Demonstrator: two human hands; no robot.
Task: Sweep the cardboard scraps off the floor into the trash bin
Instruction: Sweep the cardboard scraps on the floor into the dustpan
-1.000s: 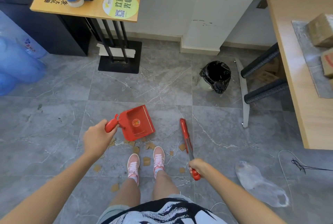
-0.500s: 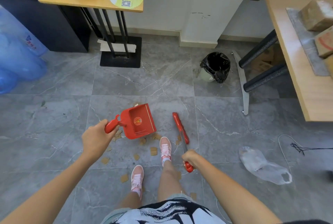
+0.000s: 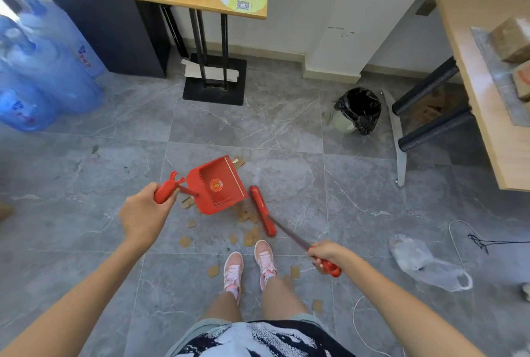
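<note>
Cardboard scraps [image 3: 249,237] lie scattered on the grey tile floor [image 3: 86,155] around the pink shoes [image 3: 249,265], a few half hidden under the red dustpan [image 3: 218,186]. The dustpan's open mouth faces right, towards the red broom head [image 3: 262,210], whose long axis runs away from the person, just beside that mouth. The left hand [image 3: 143,214] is wrapped around the dustpan's handle, arm stretched forward; the right hand [image 3: 325,256] is fisted on the broom stick. The black-lined trash bin [image 3: 360,110] stands well apart, its inside too dark to make out.
</note>
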